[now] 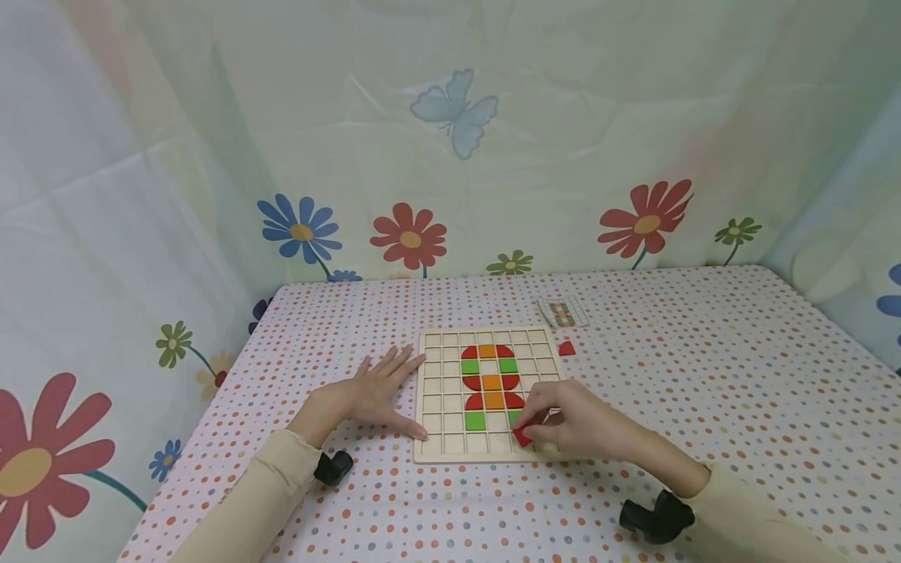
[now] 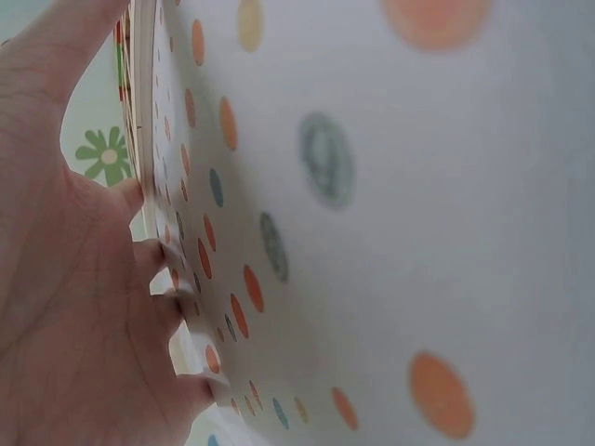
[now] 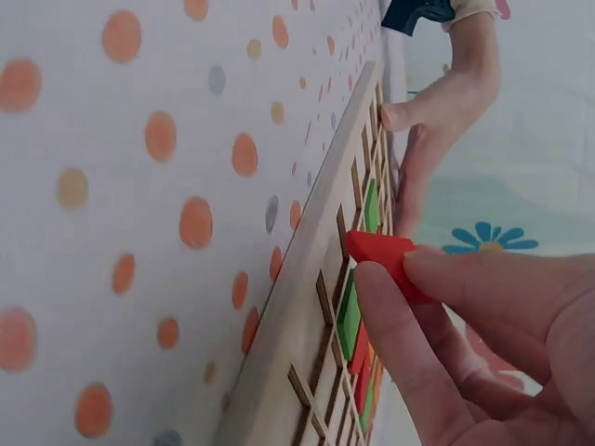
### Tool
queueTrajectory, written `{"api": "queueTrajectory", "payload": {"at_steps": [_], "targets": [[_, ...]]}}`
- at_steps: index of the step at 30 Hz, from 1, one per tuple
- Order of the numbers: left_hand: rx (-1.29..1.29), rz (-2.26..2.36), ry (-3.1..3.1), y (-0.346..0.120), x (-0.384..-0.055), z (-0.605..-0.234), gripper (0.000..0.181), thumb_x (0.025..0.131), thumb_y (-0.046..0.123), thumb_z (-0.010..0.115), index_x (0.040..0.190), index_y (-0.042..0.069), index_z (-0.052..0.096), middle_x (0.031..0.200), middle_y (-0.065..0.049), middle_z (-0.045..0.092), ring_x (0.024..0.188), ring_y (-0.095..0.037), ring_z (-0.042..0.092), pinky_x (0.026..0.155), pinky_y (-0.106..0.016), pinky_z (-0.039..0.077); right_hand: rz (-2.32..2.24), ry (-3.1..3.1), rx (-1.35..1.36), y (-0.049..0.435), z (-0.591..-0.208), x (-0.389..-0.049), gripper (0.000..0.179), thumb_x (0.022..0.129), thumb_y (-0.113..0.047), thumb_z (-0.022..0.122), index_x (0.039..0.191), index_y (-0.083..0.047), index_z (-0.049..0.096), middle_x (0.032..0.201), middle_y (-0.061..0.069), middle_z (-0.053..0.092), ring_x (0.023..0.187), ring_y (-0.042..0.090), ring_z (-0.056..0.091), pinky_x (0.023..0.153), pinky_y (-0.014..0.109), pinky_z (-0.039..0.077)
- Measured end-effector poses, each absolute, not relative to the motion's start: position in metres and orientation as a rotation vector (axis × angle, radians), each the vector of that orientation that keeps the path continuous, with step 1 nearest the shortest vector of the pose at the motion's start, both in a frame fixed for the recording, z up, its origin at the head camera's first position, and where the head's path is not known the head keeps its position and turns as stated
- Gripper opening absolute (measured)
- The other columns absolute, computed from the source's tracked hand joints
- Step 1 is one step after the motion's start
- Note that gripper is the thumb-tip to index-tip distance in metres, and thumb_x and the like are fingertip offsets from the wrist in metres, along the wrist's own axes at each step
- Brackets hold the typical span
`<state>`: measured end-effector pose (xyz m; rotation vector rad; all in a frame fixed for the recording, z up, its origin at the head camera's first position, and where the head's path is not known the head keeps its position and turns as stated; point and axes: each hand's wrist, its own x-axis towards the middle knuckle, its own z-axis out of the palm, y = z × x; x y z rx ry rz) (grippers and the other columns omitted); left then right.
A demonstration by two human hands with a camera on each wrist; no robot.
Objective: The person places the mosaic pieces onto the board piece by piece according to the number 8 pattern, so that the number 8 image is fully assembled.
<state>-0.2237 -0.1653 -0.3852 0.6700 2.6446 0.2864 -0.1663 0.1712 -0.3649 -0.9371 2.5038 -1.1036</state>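
Observation:
A wooden grid board lies on the dotted cloth, holding red, orange and green tiles in its middle columns. My right hand pinches a red tile between thumb and finger, just over the lower right part of the pattern. Beside that tile is a green tile, partly covered by the fingers. My left hand lies spread at the board's left edge, its thumb and a fingertip touching the rim. In the left wrist view, its palm and fingers show next to the cloth.
One loose red tile lies right of the board. Behind it is a small pattern card showing coloured squares. The dotted tablecloth runs to a flowered curtain at the back. A black wrist mount sits on each forearm.

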Motion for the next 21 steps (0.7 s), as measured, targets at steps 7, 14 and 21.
{"api": "queueTrajectory", "payload": {"at_steps": [7, 14, 21], "targets": [[0.647, 0.28, 2.643, -0.165, -0.224, -0.385, 0.123, 0.082, 0.07, 0.078, 0.17, 0.019, 0.009, 0.176, -0.01, -0.001, 0.162, -0.032, -0.003, 0.127, -0.063, 0.003, -1.137, 2.547, -0.853, 0.168, -0.37, -0.163, 0.014, 0.092, 0.0, 0.077, 0.096, -0.01, 0.084, 0.091, -0.009, 0.069, 0.087, 0.007, 0.061, 0.077, 0.023, 0.058], [0.648, 0.299, 2.642, -0.165, -0.223, -0.384, 0.123, 0.082, 0.069, 0.078, 0.17, 0.018, 0.01, 0.176, -0.01, -0.001, 0.162, -0.033, -0.002, 0.127, -0.064, 0.004, -1.045, 2.638, -0.875, 0.164, -0.371, -0.161, 0.013, 0.089, 0.002, 0.081, 0.094, -0.01, 0.085, 0.088, -0.011, 0.068, 0.084, 0.006, 0.058, 0.073, 0.022, 0.057], [0.644, 0.297, 2.637, -0.164, -0.221, -0.384, 0.122, 0.082, 0.069, 0.078, 0.17, 0.019, 0.01, 0.177, -0.009, -0.001, 0.162, -0.032, -0.003, 0.127, -0.063, 0.004, -0.995, 2.652, -0.859, 0.16, -0.37, -0.159, 0.011, 0.088, 0.002, 0.081, 0.092, -0.008, 0.084, 0.087, -0.009, 0.067, 0.08, 0.005, 0.058, 0.069, 0.021, 0.053]]}}
